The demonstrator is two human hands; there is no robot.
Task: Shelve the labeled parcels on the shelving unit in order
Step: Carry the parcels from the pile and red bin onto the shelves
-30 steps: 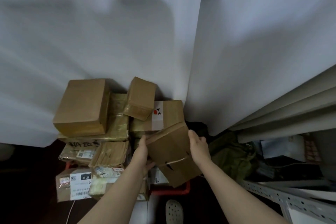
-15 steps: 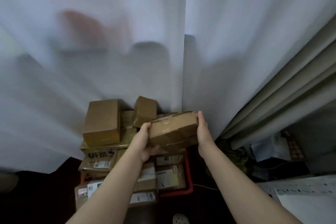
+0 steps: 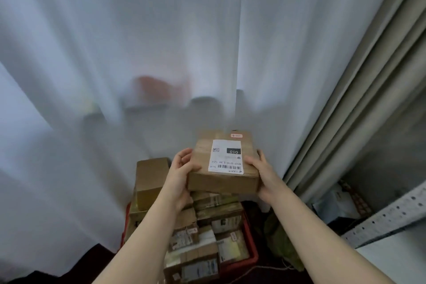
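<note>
The cardboard parcel [image 3: 200, 182] is held level in the air, its white label [image 3: 227, 157] facing up and reading 010, just above the other parcels [image 3: 207, 233] heaped in the red crate [image 3: 251, 258]. The left hand [image 3: 182, 173] grips its left edge and the right hand [image 3: 262, 173] its right, fingers curled round the sides. This looks like the label-checking step; next comes turning right to the shelving unit [image 3: 387, 219] and finding where 010 belongs.

Dim, backlit through curtain [image 3: 115, 53], edges warped
</note>
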